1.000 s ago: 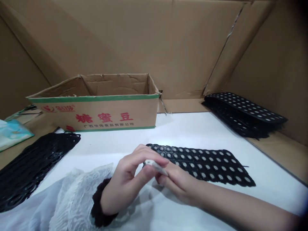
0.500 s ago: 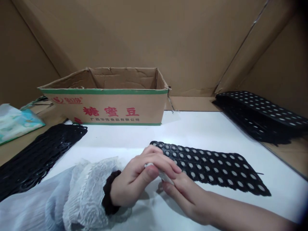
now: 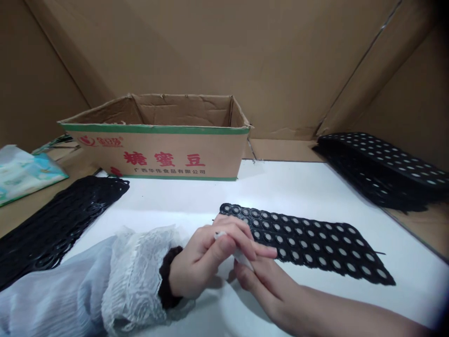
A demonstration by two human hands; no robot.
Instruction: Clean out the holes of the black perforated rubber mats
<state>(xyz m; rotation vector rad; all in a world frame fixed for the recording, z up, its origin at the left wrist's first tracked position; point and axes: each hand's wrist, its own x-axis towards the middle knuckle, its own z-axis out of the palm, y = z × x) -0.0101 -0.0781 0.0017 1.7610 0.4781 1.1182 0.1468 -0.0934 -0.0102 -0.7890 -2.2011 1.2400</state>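
My left hand [image 3: 206, 255], in a white lace cuff with a dark wristband, pinches a small white strip [image 3: 242, 256] between thumb and fingers. My right hand [image 3: 266, 281] lies just under it, fingers closed against the same white strip. Both hands meet at the near left end of a black rubber sheet [image 3: 315, 245] studded with rows of round white-centred cells, which lies flat on the white table [image 3: 291, 187].
An open cardboard box [image 3: 157, 150] with red print stands at the back. A stack of emptied black sheets [image 3: 52, 224] lies left, a stack of filled black sheets [image 3: 382, 168] right. A tissue pack [image 3: 21, 171] sits far left. Cardboard walls surround the table.
Both hands have shifted a little to the right and nearer along the sheet's left end, still holding the white strip. The view has also drifted, so the box appears further right.
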